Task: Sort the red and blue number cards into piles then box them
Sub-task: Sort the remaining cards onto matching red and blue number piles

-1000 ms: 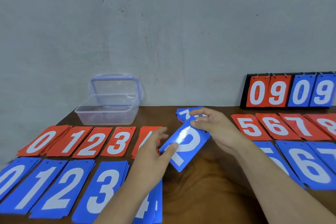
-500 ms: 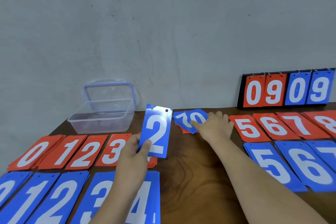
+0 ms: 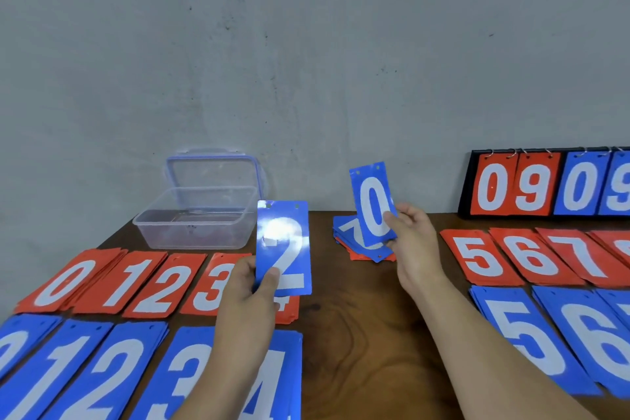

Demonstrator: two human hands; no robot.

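Table (image 3: pixel 358 334), hands (image 3: pixel 249 286) (image 3: pixel 414 245) with blue cards (image 3: pixel 284 249) (image 3: pixel 373 204)

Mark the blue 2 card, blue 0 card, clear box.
blue 2 card (image 3: pixel 284 245), head view, middle of its face.
blue 0 card (image 3: pixel 372 204), head view, middle of its face.
clear box (image 3: pixel 194 232), head view, front wall.

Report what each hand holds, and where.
Left hand pinches blue number 2 card, lower left corner. Right hand pinches blue number 0 card, lower right edge.

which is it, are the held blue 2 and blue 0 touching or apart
Apart. The head view shows a wide gap between the blue 2 and the blue 0.
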